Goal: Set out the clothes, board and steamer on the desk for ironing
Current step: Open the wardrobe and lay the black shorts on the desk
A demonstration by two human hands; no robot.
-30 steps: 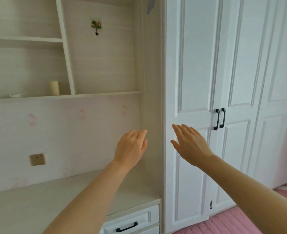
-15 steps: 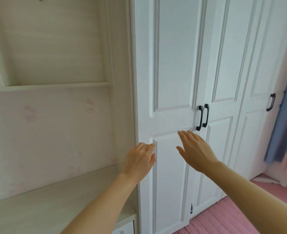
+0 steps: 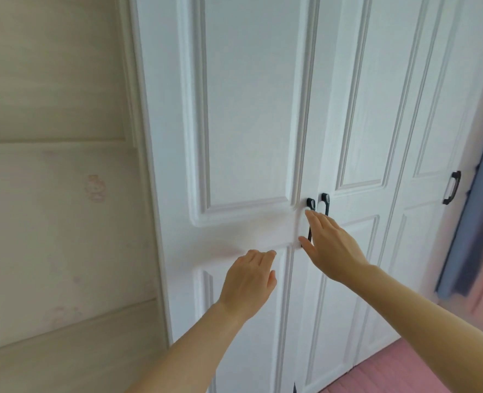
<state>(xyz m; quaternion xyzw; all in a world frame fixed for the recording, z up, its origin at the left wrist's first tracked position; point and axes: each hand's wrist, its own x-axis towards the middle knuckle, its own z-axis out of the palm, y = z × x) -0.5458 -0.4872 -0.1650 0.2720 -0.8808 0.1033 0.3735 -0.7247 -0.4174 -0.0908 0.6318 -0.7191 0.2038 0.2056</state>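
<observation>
A white panelled wardrobe (image 3: 249, 109) fills the view, its doors closed. Two black handles meet at the middle seam: the left door's handle (image 3: 310, 204) and the right door's handle (image 3: 325, 201). My right hand (image 3: 331, 245) is flat and open in front of the lower part of both handles, fingertips by the left door's handle, holding nothing. Lower and to the left, my left hand (image 3: 249, 282) hovers before the left door with fingers loosely spread and empty. The pale desk top (image 3: 50, 364) shows at the bottom left. No clothes, board or steamer are visible.
A third wardrobe door at the right has its own black handle (image 3: 451, 191). A blue and pink curtain (image 3: 478, 222) hangs at the far right. Pink flooring (image 3: 405, 373) lies below the wardrobe. A pale wall panel (image 3: 50, 194) rises behind the desk.
The view has swung right and closer to the wardrobe. Both hands have moved toward the doors, and my right hand now covers the lower part of the middle handles.
</observation>
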